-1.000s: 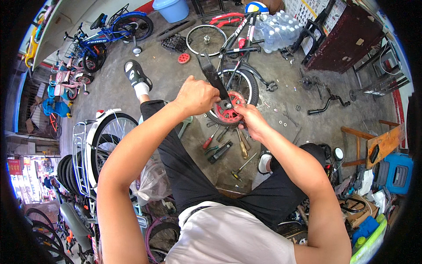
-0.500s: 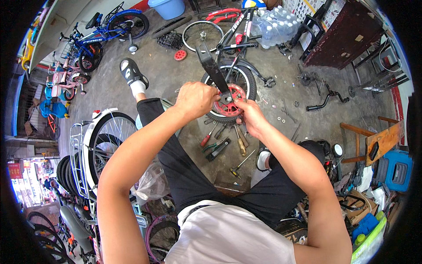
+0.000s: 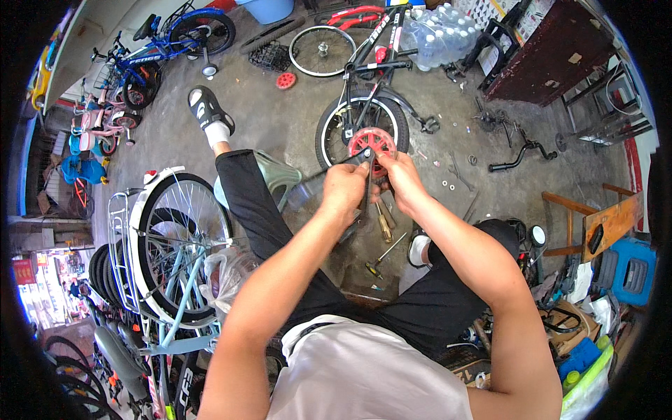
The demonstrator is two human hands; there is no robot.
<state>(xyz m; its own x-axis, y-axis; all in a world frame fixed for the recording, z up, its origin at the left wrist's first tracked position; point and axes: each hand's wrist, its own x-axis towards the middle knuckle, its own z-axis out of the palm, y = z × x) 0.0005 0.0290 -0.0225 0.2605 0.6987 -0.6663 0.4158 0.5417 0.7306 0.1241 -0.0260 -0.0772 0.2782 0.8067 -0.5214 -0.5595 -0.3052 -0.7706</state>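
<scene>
Both hands (image 3: 371,183) grip the red training wheel (image 3: 371,143); its black bracket (image 3: 365,187) points toward the person.

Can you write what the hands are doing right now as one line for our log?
left hand: grips black bracket | right hand: holds red training wheel | below: screwdrivers on concrete floor

Both forearms stretched forward, left hand (image 3: 343,189) fisted, right hand (image 3: 399,178) alongside — fingers curled, pinching.

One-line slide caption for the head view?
Seated person's left hand and right hand hold a small red wheel and its black bracket above scattered floor tools.
</scene>
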